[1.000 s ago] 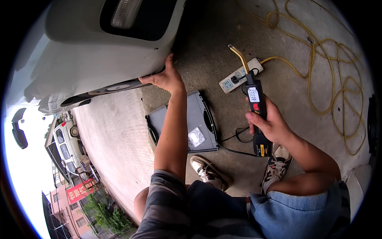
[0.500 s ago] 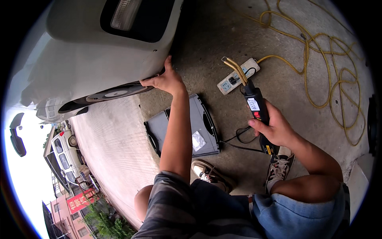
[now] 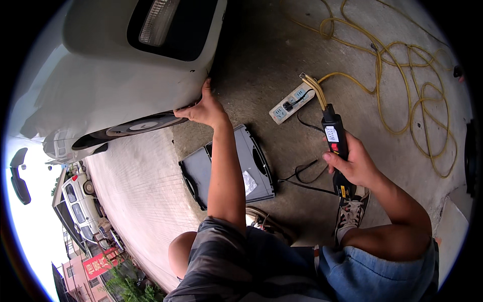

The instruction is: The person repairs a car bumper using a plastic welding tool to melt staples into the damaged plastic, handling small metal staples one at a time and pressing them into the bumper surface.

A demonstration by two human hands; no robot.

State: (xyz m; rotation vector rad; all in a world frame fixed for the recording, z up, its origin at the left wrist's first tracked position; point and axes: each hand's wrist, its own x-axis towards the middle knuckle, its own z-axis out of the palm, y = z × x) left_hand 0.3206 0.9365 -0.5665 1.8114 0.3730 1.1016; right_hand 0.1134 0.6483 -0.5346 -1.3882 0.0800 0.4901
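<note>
My left hand (image 3: 207, 109) is closed on the lower edge of a pale car's bumper (image 3: 193, 83), beside the wheel arch. Its thumb lies against the bumper edge and some fingers are hidden under it. In my right hand (image 3: 359, 163) is a black handheld induction heater (image 3: 334, 133) with a red switch and two bent brass-coloured rods that end in a small loop. The fingers wrap round its body and the thumb rests beside the switch. The rods point away from me, over one end of a white power strip (image 3: 292, 104) on the ground.
A grey plastic tool case (image 3: 201, 168) with a small clear bag (image 3: 249, 182) on it lies below my left forearm. A yellow cable (image 3: 380, 95) runs in loops at the right. Black cord (image 3: 307, 185) trails near my shoes (image 3: 352, 211). The car's wheel (image 3: 143, 125) is at the left.
My right hand has carried the heater a little to the right, so its tip now sits over the strip's far end. My left hand keeps its place on the bumper edge.
</note>
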